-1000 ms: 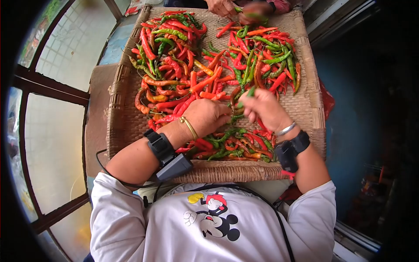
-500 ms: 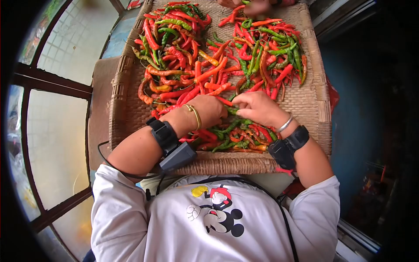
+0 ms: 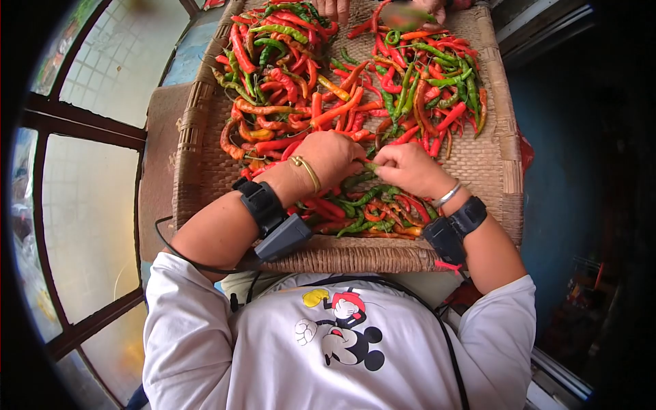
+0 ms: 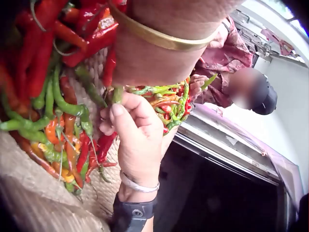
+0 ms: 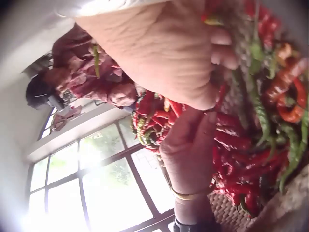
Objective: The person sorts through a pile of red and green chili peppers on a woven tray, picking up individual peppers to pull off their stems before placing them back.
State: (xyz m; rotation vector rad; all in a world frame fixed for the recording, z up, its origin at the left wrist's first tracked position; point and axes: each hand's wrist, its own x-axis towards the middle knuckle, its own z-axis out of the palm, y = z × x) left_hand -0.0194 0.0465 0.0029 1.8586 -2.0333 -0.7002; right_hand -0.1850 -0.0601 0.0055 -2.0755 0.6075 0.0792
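Filling the nearest part of the scene, a white short-sleeved shirt (image 3: 260, 355) printed with a cartoon mouse is seen from above. Just beyond it, the thick rim (image 3: 348, 261) of a rectangular woven tray is shown, with a low heap of slender red, green and orange chilli peppers (image 3: 372, 213) spread inside. Above this heap, one small green chilli pepper (image 3: 370, 166) is held between the two hands. Its one end is pinched between the thumb and forefinger of the right hand (image 3: 410, 169), on whose wrist a silver bangle (image 3: 447, 194) is worn. By the left hand (image 3: 328, 154), marked by a gold-coloured bangle (image 3: 305, 172), the other end is gripped with curled fingers, partly hidden. Farther up the tray, two larger piles of mixed peppers are laid: a left pile (image 3: 277, 68) and a right pile (image 3: 430, 85), joined by scattered red ones. At the far edge, another person's hands (image 3: 333, 8) are partly visible. In the left wrist view, a dark cap (image 4: 264, 95) and a red patterned garment (image 4: 231, 58) are worn by that person.
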